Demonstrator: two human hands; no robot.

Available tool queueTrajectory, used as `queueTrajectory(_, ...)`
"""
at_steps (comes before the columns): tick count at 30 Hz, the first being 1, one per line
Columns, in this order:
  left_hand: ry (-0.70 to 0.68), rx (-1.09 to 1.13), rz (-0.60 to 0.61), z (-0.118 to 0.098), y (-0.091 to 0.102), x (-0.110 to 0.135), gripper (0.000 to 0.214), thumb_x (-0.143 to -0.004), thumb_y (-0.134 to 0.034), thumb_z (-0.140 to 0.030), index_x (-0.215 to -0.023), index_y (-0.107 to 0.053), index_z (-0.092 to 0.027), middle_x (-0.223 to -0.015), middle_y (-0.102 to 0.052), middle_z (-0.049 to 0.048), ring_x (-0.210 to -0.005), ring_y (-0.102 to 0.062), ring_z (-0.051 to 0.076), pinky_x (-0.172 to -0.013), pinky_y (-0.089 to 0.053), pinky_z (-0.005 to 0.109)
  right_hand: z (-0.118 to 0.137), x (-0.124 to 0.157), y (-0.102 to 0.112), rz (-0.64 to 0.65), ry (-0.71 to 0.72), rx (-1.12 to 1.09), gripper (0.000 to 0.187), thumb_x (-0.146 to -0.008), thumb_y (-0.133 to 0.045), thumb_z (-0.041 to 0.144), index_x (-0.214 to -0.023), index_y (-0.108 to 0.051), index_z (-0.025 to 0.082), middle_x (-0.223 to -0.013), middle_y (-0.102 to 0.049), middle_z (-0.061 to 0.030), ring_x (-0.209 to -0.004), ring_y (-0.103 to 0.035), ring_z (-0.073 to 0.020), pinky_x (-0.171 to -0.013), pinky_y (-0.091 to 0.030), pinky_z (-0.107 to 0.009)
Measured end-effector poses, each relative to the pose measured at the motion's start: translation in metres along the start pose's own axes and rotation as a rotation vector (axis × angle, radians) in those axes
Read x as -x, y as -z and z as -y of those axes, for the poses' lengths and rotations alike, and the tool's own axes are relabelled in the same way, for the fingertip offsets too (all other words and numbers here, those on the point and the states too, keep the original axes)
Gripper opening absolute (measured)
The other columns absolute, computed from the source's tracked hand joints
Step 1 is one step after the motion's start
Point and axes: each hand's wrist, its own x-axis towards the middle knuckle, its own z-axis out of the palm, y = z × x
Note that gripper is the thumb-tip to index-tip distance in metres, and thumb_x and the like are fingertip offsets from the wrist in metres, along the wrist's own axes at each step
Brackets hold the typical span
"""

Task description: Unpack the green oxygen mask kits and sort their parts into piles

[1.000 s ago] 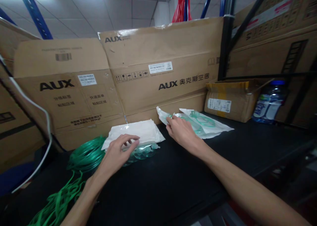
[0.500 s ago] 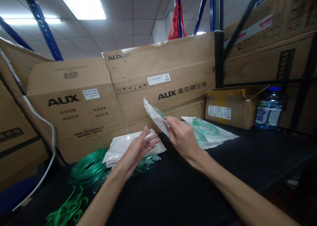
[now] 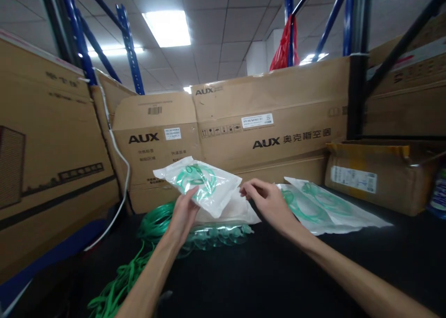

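Observation:
A clear-and-white pouch (image 3: 223, 188) with coiled green tubing (image 3: 197, 178) inside is held up in my left hand (image 3: 186, 211), thumb on top and fingers beneath. My right hand (image 3: 266, 197) is closed, its curled fingertips beside the pouch's right edge; whether they pinch anything is hidden. Below the pouch lies a stack of white pouches (image 3: 244, 208), partly covered. In front of it sits a row of clear greenish plastic cup-like pieces (image 3: 223, 236). Right of my right hand, filled pouches (image 3: 320, 211) with green tubing lie overlapping on the black table.
A bundle of green tubing (image 3: 156, 220) and a heap of green straps (image 3: 120, 278) lie to the left. Cardboard panels (image 3: 223, 141) wall the back. An open carton (image 3: 372, 178) and a blue bottle (image 3: 439, 192) stand at the right; a white cable (image 3: 121, 188) hangs at the left.
The pouch has passed from my right hand to my left and now faces me. My left hand has closed on it, and my right hand is at its right edge. The view has turned left.

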Motion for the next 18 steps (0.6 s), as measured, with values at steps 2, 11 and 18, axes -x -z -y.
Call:
queueTrajectory(2,-0.010,-0.001,-0.006,0.001,0.002,-0.001,0.029,-0.080,-0.074,-0.032,-0.104,-0.071,-0.015,-0.116,-0.076,0.0080,-0.112,-0.069,0.023,-0.096,-0.054,0.029,-0.012,-0.002,-0.005,0.075,-0.105,-0.054,0.028,-0.090,-0.061,0.039,-0.080,-0.072,0.016,-0.073,-0.069,-0.0038,-0.066,-0.061,-0.0162,-0.064,-0.049,-0.029)
queueTrajectory(11,0.125,-0.090,0.204,0.018,-0.009,0.011,0.042,-0.074,-0.083,-0.035,-0.111,-0.072,-0.017,-0.118,-0.076,0.0095,-0.115,-0.068,0.027,-0.103,-0.050,0.036,-0.050,0.008,-0.012,0.119,-0.447,-0.303,0.028,-0.084,-0.070,0.037,-0.081,-0.071,0.010,-0.042,-0.052,0.0048,-0.031,-0.035,-0.0053,-0.034,-0.022,-0.019)
queueTrajectory(18,0.193,-0.152,0.307,0.023,-0.009,0.012,0.050,-0.072,-0.085,-0.030,-0.117,-0.070,-0.014,-0.120,-0.074,0.0133,-0.115,-0.067,0.030,-0.099,-0.051,0.038,-0.051,0.006,-0.015,0.178,-0.600,-0.651,0.032,-0.076,-0.074,0.018,-0.106,-0.064,0.013,-0.077,-0.070,-0.0033,-0.050,-0.060,-0.0094,-0.041,-0.047,-0.018)
